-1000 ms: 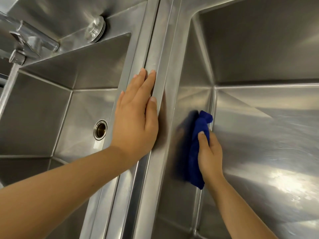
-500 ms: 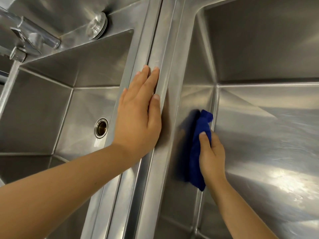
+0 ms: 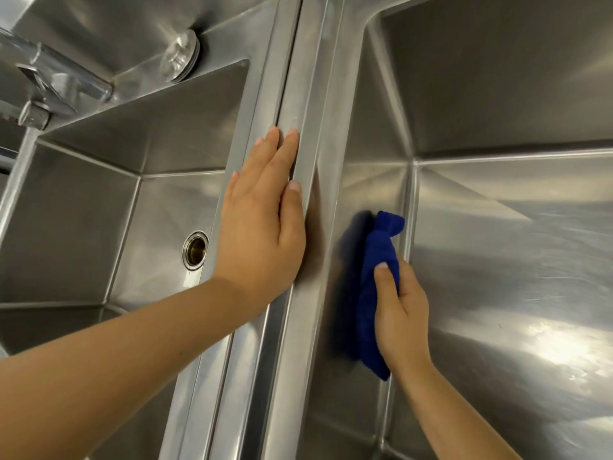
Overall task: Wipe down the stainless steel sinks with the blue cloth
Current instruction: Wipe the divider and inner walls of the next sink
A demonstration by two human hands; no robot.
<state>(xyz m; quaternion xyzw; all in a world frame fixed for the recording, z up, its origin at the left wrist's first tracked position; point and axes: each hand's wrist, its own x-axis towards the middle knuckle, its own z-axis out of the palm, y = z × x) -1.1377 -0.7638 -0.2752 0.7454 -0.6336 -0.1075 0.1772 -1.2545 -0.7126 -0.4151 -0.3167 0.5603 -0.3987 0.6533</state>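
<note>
Fingers of your rt hand curl round the bunched blue cloth, pressed on left wall of rt sink nr back corner, left hand flat, empty, on divider rim: spread cloth flatter, overlap strokes into corner seam.

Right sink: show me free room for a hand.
Free: the right sink floor, from the blue cloth to the back wall. Crowded: its left wall, where the right hand holds the cloth, and the divider under the left hand.
</note>
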